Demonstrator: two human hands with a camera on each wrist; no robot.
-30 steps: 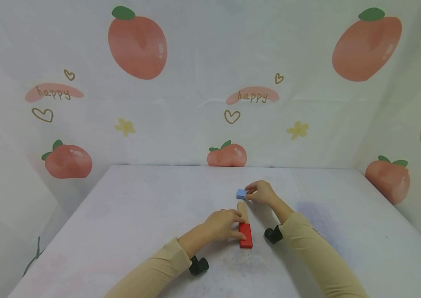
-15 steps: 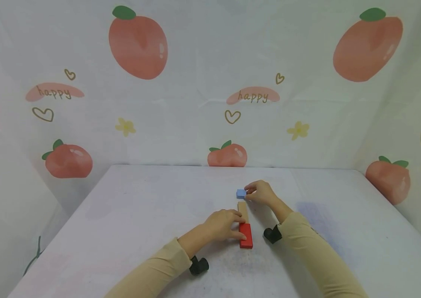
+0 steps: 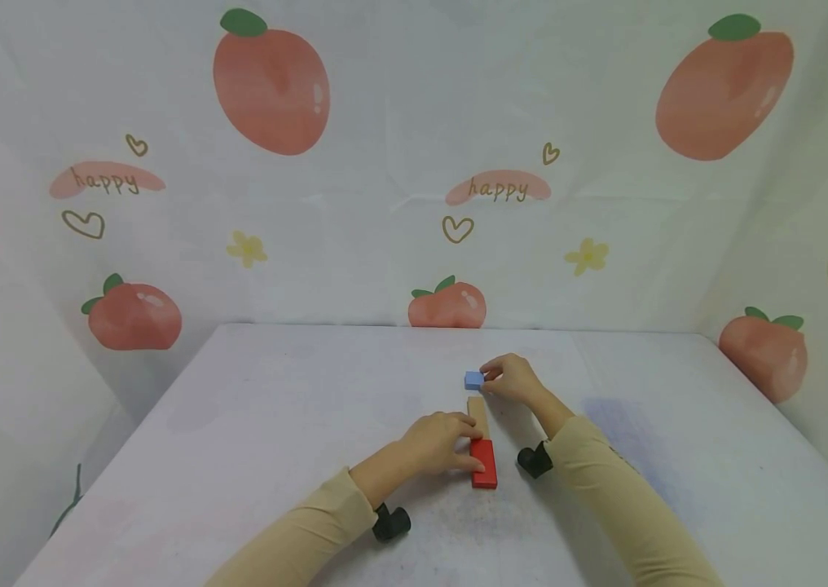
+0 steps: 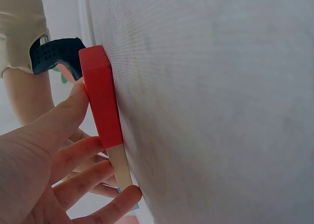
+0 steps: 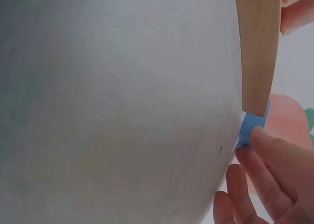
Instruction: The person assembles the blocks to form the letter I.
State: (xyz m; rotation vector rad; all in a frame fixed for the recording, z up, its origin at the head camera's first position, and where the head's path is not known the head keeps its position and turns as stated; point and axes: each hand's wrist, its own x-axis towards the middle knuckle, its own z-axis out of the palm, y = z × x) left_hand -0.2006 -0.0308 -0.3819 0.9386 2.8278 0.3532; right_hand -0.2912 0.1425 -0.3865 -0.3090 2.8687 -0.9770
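Observation:
A red block (image 3: 485, 479) and a plain wooden block (image 3: 476, 407) lie end to end on the table, in a line away from me. My left hand (image 3: 432, 444) rests on them from the left, thumb on the red block and fingertips by the joint and along the wooden block; in the left wrist view its fingers (image 4: 81, 185) are spread, fairly straight. Just past the wooden block is a small blue block (image 5: 252, 123), a narrow gap between them in the head view. My right hand (image 3: 515, 381) pinches its right side between thumb and index finger.
The white table (image 3: 297, 424) stretches out on both sides of the blocks. A fruit-printed cloth (image 3: 370, 163) hangs behind its far edge. Black wrist cameras (image 3: 392, 523) sit under both sleeves, close to the table top. A thin green cord (image 3: 68, 507) shows at the left edge.

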